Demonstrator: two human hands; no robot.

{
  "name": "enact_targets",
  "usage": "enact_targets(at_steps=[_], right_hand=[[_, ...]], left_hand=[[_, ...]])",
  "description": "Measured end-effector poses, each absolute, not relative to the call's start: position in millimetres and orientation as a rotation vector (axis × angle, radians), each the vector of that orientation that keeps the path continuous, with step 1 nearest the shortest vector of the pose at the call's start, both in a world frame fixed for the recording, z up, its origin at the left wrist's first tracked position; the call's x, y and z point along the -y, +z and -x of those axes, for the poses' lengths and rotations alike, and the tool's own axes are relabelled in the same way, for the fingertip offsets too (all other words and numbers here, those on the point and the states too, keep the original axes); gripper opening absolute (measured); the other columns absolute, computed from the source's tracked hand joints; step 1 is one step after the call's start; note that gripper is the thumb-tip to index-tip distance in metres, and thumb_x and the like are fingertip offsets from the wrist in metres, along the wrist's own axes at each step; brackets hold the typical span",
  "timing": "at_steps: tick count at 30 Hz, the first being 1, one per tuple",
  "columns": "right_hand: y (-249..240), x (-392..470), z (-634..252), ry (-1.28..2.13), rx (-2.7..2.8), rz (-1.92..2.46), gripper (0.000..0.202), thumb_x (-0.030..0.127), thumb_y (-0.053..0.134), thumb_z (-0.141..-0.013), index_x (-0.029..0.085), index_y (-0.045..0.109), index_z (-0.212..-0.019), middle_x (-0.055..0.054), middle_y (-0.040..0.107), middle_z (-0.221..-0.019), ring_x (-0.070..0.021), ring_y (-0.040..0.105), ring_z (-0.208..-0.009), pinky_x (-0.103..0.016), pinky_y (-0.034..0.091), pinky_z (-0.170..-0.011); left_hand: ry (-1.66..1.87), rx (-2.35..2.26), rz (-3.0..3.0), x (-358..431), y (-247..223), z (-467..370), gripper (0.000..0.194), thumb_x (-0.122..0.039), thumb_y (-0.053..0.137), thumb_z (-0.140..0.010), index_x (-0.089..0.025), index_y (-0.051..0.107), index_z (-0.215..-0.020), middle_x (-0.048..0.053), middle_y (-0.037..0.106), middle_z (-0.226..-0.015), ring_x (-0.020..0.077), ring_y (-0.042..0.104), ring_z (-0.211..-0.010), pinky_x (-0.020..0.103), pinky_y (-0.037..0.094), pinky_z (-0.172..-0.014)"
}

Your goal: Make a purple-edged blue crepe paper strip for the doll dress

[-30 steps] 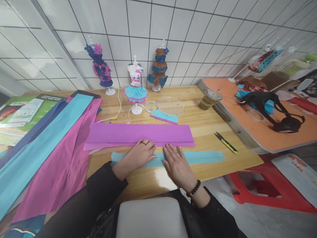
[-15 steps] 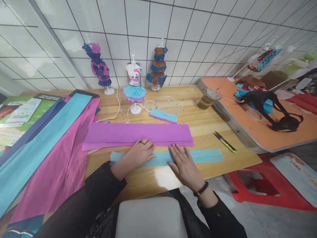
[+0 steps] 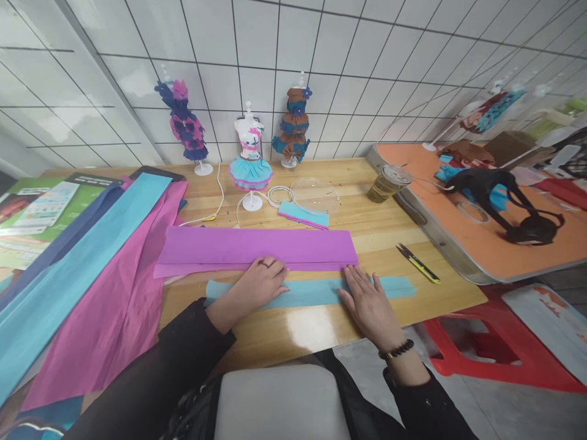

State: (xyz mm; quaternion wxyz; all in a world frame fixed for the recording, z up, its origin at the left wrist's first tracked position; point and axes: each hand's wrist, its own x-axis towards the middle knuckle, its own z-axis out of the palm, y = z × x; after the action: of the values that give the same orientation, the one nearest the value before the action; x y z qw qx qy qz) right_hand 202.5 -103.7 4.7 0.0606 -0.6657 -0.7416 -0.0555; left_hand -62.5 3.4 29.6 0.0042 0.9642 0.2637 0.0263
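The blue strip [image 3: 316, 293] lies nearest, partly beneath both hands. The left hand [image 3: 261, 282] rests with loosely curled fingers, whether pinching cloth I cannot tell, and the right hand [image 3: 370, 302] lies flat, fingers nearly straight, gripping nothing. Just beyond, at their fingertips, lies the folded purple cloth [image 3: 257, 245], probably creased best by anchoring left and pressing evenly right.

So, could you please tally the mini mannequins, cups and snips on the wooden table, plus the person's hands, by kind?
Mini mannequins: 3 (navy-and-pink mannequin, aqua-skirted mannequin, brown-and-teal mannequin)
Cup: 1
Yellow-and-black snips: 1
Hands: 2 (left hand and right hand, both at the purple cloth)
Total: 7
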Motion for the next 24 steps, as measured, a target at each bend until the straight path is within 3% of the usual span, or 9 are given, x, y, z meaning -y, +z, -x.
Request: enact_targets(at_steps=[5, 10, 14, 18, 22, 24], right_hand=[[18, 92, -227, 0.008, 2.025, 2.042, 0.04, 0.037, 0.031, -0.089, 0.016, 0.056, -0.111, -0.011, 0.06, -0.112, -0.0242, 0.052, -0.107, -0.042, 0.038, -0.092], [20, 59, -246, 0.232, 1.574, 2.175, 0.038, 0.04, 0.042, -0.082, 0.014, 0.059, -0.105, -0.011, 0.066, -0.093, -0.0209, 0.061, -0.081, -0.033, 0.046, -0.072], [17, 32, -252, 0.446, 1.387, 2.225, 0.043, 0.043, 0.048, -0.076, 0.01, 0.061, -0.1, -0.011, 0.067, -0.081, -0.0192, 0.061, -0.071, -0.029, 0.044, -0.063], [19, 18, -252, 0.559, 1.425, 2.224, 0.039, 0.046, 0.049, -0.073, 0.012, 0.065, -0.083, -0.007, 0.066, -0.073, -0.0174, 0.059, -0.066, -0.026, 0.04, -0.058], [20, 14, -250, 0.582, 1.485, 2.25, 0.04, 0.051, 0.049, -0.072, 0.015, 0.059, -0.058, -0.001, 0.054, -0.049, -0.0133, 0.048, -0.049, -0.024, 0.031, -0.047], [19, 13, -250, 0.562, 1.525, 2.254, 0.041, 0.052, 0.048, -0.072, 0.016, 0.053, -0.053, 0.0, 0.049, -0.046, -0.0124, 0.044, -0.048, -0.024, 0.029, -0.047]], left_hand=[[0.096, -0.829, -3.023, -3, 31, 62, 0.037, -0.044, 0.044, -0.084, -0.017, 0.049, -0.11, 0.009, 0.051, -0.103, 0.0221, 0.044, -0.095, 0.034, 0.033, -0.079], [0.109, -0.829, -3.028, -3, 30, 63, 0.037, -0.043, 0.044, -0.085, -0.017, 0.048, -0.111, 0.01, 0.051, -0.103, 0.0226, 0.043, -0.097, 0.034, 0.032, -0.08], [0.113, -0.818, -3.03, -3, 30, 63, 0.036, -0.041, 0.046, -0.084, -0.017, 0.049, -0.11, 0.009, 0.051, -0.102, 0.022, 0.044, -0.094, 0.033, 0.032, -0.079], [0.129, -0.819, -3.022, -4, 28, 63, 0.037, -0.041, 0.047, -0.084, -0.017, 0.048, -0.111, 0.008, 0.051, -0.101, 0.0217, 0.045, -0.093, 0.033, 0.033, -0.078], [0.141, -0.823, -3.026, -4, 27, 63, 0.035, -0.041, 0.046, -0.084, -0.017, 0.048, -0.11, 0.008, 0.051, -0.101, 0.0216, 0.045, -0.092, 0.033, 0.033, -0.078], [0.149, -0.821, -3.028, -3, 27, 63, 0.035, -0.041, 0.046, -0.084, -0.016, 0.048, -0.109, 0.009, 0.052, -0.101, 0.0218, 0.045, -0.092, 0.033, 0.033, -0.078]])
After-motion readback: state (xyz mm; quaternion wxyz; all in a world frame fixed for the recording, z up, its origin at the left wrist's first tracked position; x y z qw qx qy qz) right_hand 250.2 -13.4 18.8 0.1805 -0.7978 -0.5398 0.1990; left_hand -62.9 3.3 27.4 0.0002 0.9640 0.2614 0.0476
